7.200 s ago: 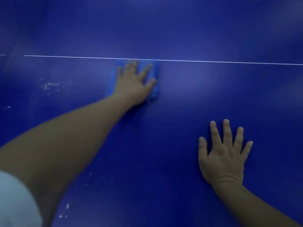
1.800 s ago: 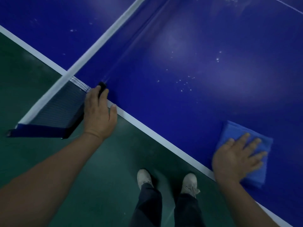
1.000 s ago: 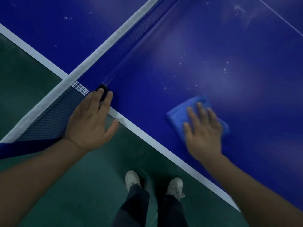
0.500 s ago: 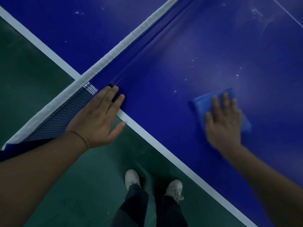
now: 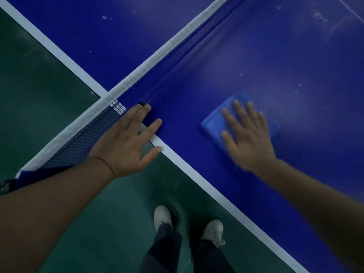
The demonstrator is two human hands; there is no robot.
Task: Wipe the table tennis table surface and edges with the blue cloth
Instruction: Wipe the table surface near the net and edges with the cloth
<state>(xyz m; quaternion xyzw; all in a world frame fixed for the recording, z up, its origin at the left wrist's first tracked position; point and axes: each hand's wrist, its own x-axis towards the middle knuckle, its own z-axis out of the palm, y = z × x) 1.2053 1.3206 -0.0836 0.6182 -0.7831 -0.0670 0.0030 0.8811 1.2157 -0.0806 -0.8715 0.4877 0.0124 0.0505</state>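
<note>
While my right hand (image 5: 248, 140) lies flat on the blue cloth (image 5: 213, 120) with its fingers straight and spread, the cloth sits on the table (image 5: 266, 56) to the right of the net (image 5: 177, 50), just inside the white edge line (image 5: 197, 170). It is a folded, soft-looking rectangle, lighter blue than the tabletop, with its corner nearest the net showing past my fingers. My left hand (image 5: 126, 143) rests open at the net's near end, fingertips on the table edge and thumb out over the green floor (image 5: 49, 85).
</note>
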